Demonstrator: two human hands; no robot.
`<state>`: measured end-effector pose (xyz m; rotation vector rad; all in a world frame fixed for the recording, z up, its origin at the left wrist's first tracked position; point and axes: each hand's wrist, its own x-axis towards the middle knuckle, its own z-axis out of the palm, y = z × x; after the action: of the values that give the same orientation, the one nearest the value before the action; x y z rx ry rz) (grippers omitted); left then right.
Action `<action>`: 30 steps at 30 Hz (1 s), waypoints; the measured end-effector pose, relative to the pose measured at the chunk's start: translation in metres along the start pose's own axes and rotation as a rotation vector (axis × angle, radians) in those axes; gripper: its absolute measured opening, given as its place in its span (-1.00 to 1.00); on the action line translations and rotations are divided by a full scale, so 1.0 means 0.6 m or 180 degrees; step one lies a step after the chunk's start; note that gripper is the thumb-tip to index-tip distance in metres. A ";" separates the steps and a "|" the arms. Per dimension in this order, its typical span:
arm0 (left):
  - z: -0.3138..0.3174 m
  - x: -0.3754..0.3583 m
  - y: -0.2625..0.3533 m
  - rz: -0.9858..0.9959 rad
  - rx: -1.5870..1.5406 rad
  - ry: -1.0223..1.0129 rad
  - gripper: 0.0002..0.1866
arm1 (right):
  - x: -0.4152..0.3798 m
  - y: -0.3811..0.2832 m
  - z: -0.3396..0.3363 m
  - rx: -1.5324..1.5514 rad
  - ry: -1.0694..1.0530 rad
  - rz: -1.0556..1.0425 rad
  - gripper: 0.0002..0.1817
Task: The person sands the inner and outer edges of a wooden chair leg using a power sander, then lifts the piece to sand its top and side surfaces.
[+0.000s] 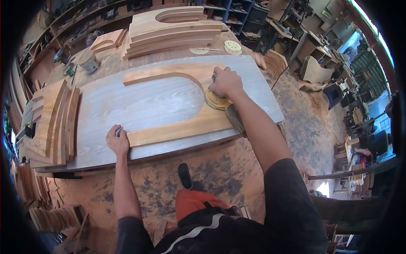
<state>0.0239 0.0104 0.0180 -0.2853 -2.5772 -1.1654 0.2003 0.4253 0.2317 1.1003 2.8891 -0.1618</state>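
A U-shaped wooden piece (177,130) lies flat on the grey board (105,101) that covers the bench, its open end facing left. My right hand (227,82) is wrapped round a round sander (217,100), which rests on the curved right part of the wood. The sander's dark dust container (235,120) sticks out under my right forearm. Near the lower left end of the wood, my left hand (117,140) is closed on a small dark object that is too hidden to name, beside the wood's tip.
Stacked curved wooden pieces stand at the bench's back (173,40) and left end (59,122). A tub (88,62), a drill (58,55) and sanding discs (232,47) lie behind the board. A cable (282,75) hangs at the right. Sawdust covers the floor.
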 end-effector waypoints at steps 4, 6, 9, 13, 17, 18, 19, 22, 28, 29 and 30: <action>0.001 -0.003 0.002 -0.0111 -0.0007 -0.0047 -0.70 | 0.017 0.020 -0.007 0.0013 -0.0048 0.0251 -0.40; 0.001 -0.001 0.001 -0.0054 0.0009 -0.0037 -0.70 | 0.033 0.032 -0.003 0.0063 0.0001 0.0308 -0.41; 0.000 0.001 -0.001 -0.0013 0.0090 -0.0059 -0.70 | 0.051 0.043 -0.003 0.0086 -0.0019 0.0457 -0.25; 0.000 0.000 0.004 -0.0128 0.0045 -0.0094 -0.70 | 0.046 0.048 -0.011 0.0101 0.0021 0.0558 -0.39; -0.002 0.000 0.004 -0.0140 0.0064 -0.0109 -0.70 | 0.055 0.056 -0.012 0.0184 0.0022 0.0656 -0.37; -0.002 0.000 0.005 -0.0154 0.0055 -0.0098 -0.70 | 0.062 0.061 -0.007 0.0171 0.0028 0.0642 -0.37; -0.003 0.000 0.006 -0.0142 0.0073 -0.0101 -0.70 | 0.070 0.064 -0.001 0.0148 0.0051 0.0693 -0.29; -0.002 0.001 0.004 -0.0096 0.0067 -0.0090 -0.71 | 0.066 0.060 -0.009 0.0142 0.0085 0.0742 -0.28; 0.005 0.002 -0.003 -0.0024 0.0077 -0.0056 -0.72 | 0.067 0.064 -0.012 0.0145 0.0158 0.0747 -0.33; 0.004 0.001 -0.002 -0.0071 0.0036 -0.0066 -0.72 | 0.067 0.067 -0.010 0.0133 0.0155 0.0736 -0.32; 0.002 0.000 0.000 -0.0073 0.0032 -0.0086 -0.72 | 0.064 0.068 -0.009 0.0124 0.0146 0.0752 -0.32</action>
<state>0.0238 0.0112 0.0170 -0.2720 -2.6156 -1.1639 0.1987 0.4816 0.2307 1.4578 2.7751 -0.1859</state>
